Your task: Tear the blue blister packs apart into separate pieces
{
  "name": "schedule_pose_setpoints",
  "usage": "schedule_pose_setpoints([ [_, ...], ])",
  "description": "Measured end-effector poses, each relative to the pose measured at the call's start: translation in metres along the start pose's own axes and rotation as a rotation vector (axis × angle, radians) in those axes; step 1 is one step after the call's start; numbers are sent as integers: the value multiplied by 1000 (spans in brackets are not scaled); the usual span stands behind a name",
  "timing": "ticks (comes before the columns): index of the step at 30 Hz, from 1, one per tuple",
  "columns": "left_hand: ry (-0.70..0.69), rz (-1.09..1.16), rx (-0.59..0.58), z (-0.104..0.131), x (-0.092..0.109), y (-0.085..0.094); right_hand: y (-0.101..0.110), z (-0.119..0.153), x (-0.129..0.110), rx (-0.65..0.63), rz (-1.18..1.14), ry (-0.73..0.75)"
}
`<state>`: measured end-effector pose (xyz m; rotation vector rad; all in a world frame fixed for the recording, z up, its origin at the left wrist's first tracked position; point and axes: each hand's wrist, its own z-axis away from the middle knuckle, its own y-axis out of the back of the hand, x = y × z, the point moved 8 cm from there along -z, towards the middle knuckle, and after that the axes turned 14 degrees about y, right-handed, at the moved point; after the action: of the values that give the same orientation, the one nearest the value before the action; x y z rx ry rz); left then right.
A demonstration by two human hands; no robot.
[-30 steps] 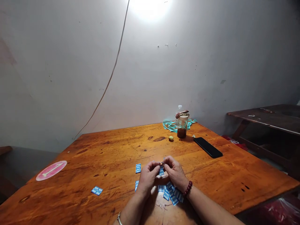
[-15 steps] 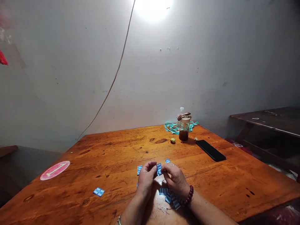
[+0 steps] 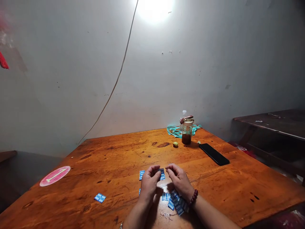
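My left hand (image 3: 149, 183) pinches a small blue-and-white card (image 3: 162, 174) between thumb and fingers. To its right, my right hand (image 3: 179, 181) is closed in a pinch, apart from that card; what its fingertips hold, if anything, is too small to make out. Beneath my right hand lies a loose pile of similar blue-and-white cards (image 3: 176, 202), partly covered by the hand and wrist. Another card (image 3: 142, 174) lies just beyond my left hand, and one more (image 3: 100, 197) sits alone farther left. A card edge peeks out beside my left hand.
On the wooden table (image 3: 124, 152), a black phone (image 3: 213, 154) lies at right. Toward the back stand a jar of dark liquid (image 3: 186, 135) and a clear bottle (image 3: 184, 113), near a teal strap (image 3: 173, 131) and a small yellow-green object (image 3: 175, 144). A pink disc (image 3: 55, 176) lies left.
My right fingers have come away from the card in my left hand, leaving a gap. The card that showed beyond my right hand is no longer visible.
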<state>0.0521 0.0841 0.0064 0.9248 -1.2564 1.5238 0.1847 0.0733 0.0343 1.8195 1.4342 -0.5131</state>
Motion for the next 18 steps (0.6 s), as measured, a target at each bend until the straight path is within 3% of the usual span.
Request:
schedule_pose_setpoints([
  [6,-24,-14,-41,6,2,-9,-14,6,22,-3,-317,-214],
  [9,-50,-55,2,4,2,-5,-18,11,33,30,-419,-314],
  [11,-26,-102,14,1,-2,-4,-17,12,36,53,-462,-338],
  [18,-12,-203,-112,-2,-12,-14,-9,6,29,81,-491,-349],
])
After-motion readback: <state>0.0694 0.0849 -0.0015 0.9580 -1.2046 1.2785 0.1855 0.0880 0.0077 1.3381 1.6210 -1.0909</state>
